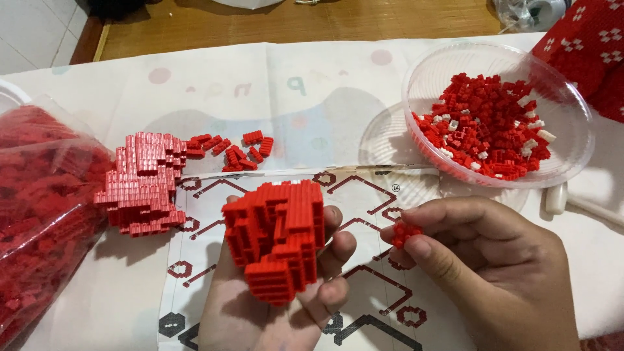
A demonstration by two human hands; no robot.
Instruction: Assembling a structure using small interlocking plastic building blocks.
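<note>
Your left hand [273, 312], bottom centre of the frame, lies palm up with the red brick block [276, 240] resting on it. The fingers [335, 250] curl loosely round the block's right side, half open, so it's more a cradle than a clamp. Risk here: the block looks top-heavy and overhangs the palm to the left, so a tilt of the wrist could probably roll it off onto the printed instruction sheet [195, 273] and crack the layers apart.

Your right hand [481, 260], lower right, has thumb and forefinger pressed together on a small red piece [406, 232]. It's a tight pinch, w/ only the piece's left edge showing. The piece is tiny, so a slip could likely flick it away, and red on red it would be hard to find. Hand and block are near but apart, not touching.

Further up, at mid-left, a second built section [146, 185] lies flat on the table cover, w/ loose red bricks [231, 151] just beside it. A clear bag of red bricks [39, 214] fills the left edge. At upper right sits a clear plastic bowl [429, 71] of red & white bricks, close enough to your right hand that a wide swing could maybe knock it.
</note>
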